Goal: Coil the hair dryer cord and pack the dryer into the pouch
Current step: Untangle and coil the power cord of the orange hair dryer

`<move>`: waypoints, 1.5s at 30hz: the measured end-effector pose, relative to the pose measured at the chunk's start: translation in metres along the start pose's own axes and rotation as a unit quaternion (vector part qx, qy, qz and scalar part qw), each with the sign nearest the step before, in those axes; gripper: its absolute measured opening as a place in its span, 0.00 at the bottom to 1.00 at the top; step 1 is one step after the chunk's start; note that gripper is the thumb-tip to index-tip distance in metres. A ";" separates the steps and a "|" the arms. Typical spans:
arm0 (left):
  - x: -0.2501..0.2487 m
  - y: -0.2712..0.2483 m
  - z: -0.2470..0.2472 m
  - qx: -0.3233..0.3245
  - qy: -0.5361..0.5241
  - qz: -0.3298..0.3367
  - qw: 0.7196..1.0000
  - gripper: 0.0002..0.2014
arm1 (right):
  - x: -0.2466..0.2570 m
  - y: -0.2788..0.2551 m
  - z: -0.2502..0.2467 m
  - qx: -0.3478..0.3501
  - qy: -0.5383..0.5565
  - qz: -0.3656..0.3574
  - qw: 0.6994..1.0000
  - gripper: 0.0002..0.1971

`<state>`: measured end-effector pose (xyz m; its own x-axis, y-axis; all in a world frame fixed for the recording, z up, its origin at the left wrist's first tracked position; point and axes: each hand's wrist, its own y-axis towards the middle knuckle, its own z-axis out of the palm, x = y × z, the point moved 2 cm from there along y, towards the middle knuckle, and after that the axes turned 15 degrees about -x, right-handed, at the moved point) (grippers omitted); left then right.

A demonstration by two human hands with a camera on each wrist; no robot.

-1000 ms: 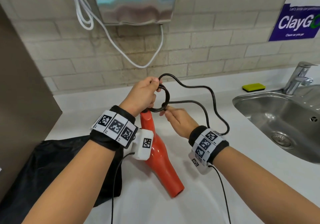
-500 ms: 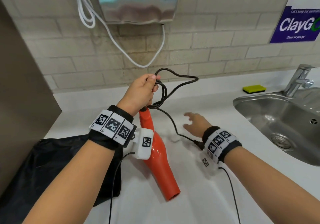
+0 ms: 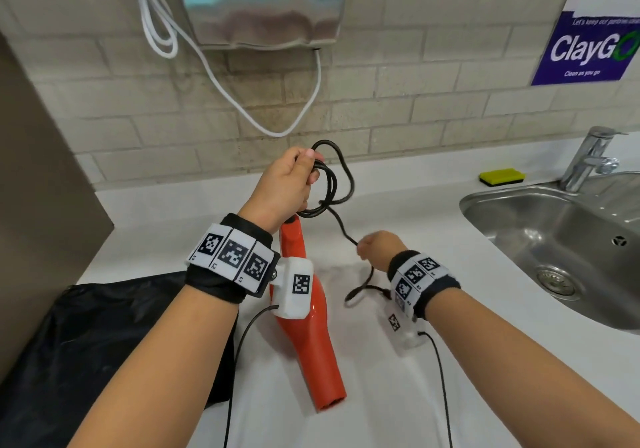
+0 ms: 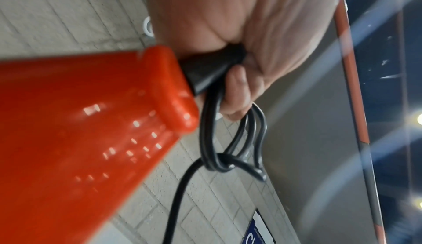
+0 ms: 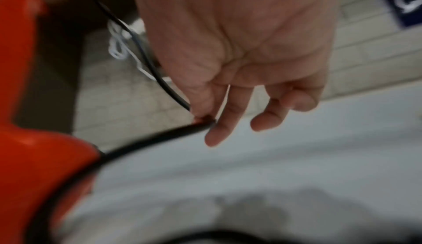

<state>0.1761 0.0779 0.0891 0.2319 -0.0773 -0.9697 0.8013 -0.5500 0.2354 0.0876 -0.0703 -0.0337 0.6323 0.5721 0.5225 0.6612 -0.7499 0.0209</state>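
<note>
The orange hair dryer (image 3: 313,329) stands tilted on the white counter, nozzle toward me. My left hand (image 3: 302,173) grips several loops of its black cord (image 3: 331,187) above the handle end. In the left wrist view the fingers (image 4: 237,92) curl round the loops (image 4: 209,139) beside the orange handle (image 4: 80,121). My right hand (image 3: 367,245) pinches the loose cord further along, low over the counter. In the right wrist view, thumb and forefinger (image 5: 203,114) pinch the cord (image 5: 146,140). The tail (image 3: 360,291) curls under my right wrist. The black pouch (image 3: 86,343) lies at the left.
A steel sink (image 3: 519,205) with a faucet (image 3: 588,156) is set into the counter at the right, with a yellow-green sponge (image 3: 502,176) behind it. A wall hand dryer (image 3: 259,4) and its white cable (image 3: 284,128) hang above. A dark panel (image 3: 34,187) stands at the left.
My right hand let go of the coil, reached out open over the counter, and now pinches the loose cord. The wide loop has drawn in to the left hand.
</note>
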 end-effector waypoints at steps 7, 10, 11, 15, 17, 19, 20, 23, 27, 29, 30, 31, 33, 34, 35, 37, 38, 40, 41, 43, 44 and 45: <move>-0.001 -0.002 0.005 0.013 0.009 0.010 1.000 0.12 | -0.015 0.006 -0.009 -0.017 -0.080 0.022 0.996 0.18; -0.001 -0.002 0.009 0.011 0.014 0.020 1.000 0.12 | 0.025 -0.011 -0.042 -0.151 0.253 -0.047 0.955 0.16; 0.000 -0.001 0.009 0.009 0.017 0.024 1.000 0.12 | 0.040 -0.020 -0.054 -0.164 0.339 -0.065 0.924 0.15; 0.001 0.001 0.007 -0.005 0.016 0.026 1.000 0.12 | 0.072 -0.040 -0.075 -0.139 0.482 -0.084 0.861 0.08; 0.001 0.001 0.006 -0.008 0.011 0.023 1.000 0.12 | 0.077 -0.047 -0.076 -0.140 0.494 -0.082 0.854 0.08; 0.001 0.002 0.003 -0.012 0.019 0.026 0.999 0.12 | 0.079 -0.052 -0.076 -0.141 0.526 -0.088 0.834 0.08; 0.001 0.002 0.002 -0.014 0.023 0.027 0.999 0.11 | 0.082 -0.055 -0.076 -0.133 0.543 -0.096 0.823 0.08; 0.001 0.001 0.001 0.002 0.008 0.009 1.000 0.12 | 0.088 -0.057 -0.072 -0.121 0.548 -0.117 0.819 0.09; -0.003 -0.005 0.006 0.037 -0.034 -0.015 0.999 0.13 | 0.087 -0.049 -0.062 -0.248 0.402 -0.136 0.871 0.18; -0.004 -0.006 0.006 0.043 -0.035 -0.016 0.998 0.13 | 0.087 -0.045 -0.059 -0.293 0.362 -0.151 0.872 0.21; -0.004 -0.006 0.006 0.045 -0.031 -0.015 0.998 0.13 | 0.087 -0.044 -0.059 -0.297 0.360 -0.166 0.869 0.22; -0.004 -0.006 0.006 0.046 -0.026 -0.013 0.999 0.13 | 0.088 -0.044 -0.061 -0.299 0.353 -0.195 0.865 0.24; -0.004 -0.006 0.004 0.047 -0.019 -0.009 0.999 0.12 | 0.091 -0.047 -0.064 -0.297 0.320 -0.276 0.857 0.29; -0.004 -0.006 0.003 0.048 -0.017 -0.008 0.999 0.12 | 0.093 -0.047 -0.065 -0.295 0.309 -0.308 0.850 0.28; -0.004 -0.005 0.002 0.049 -0.015 -0.008 0.999 0.12 | 0.094 -0.047 -0.065 -0.294 0.309 -0.323 0.845 0.27; -0.004 -0.005 0.001 0.051 -0.012 -0.009 0.999 0.12 | 0.094 -0.049 -0.066 -0.297 0.348 -0.307 0.834 0.26; -0.004 -0.005 0.001 0.052 -0.008 -0.008 0.999 0.12 | 0.094 -0.050 -0.067 -0.299 0.372 -0.288 0.830 0.23; -0.004 -0.005 0.001 0.052 0.008 0.004 0.999 0.12 | 0.096 -0.049 -0.073 -0.296 0.417 -0.246 0.823 0.16; -0.004 -0.005 0.001 0.054 0.016 0.010 0.998 0.13 | 0.096 -0.047 -0.077 -0.280 0.446 -0.220 0.821 0.11; -0.005 -0.006 0.001 0.063 0.020 0.013 0.998 0.13 | 0.098 -0.044 -0.082 -0.200 0.507 -0.190 0.816 0.05; -0.006 -0.006 0.001 0.067 0.017 0.010 0.998 0.13 | 0.099 -0.043 -0.083 -0.162 0.522 -0.198 0.814 0.04; -0.007 -0.006 0.001 0.070 0.015 0.005 0.997 0.14 | 0.100 -0.043 -0.084 -0.143 0.514 -0.210 0.819 0.06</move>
<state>0.1690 0.0810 0.0940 0.2584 -0.0599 -0.9642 0.7140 -0.6604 0.2324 0.0886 -0.0092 0.0894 -0.3983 0.3276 0.8567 0.5192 -0.6895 0.5050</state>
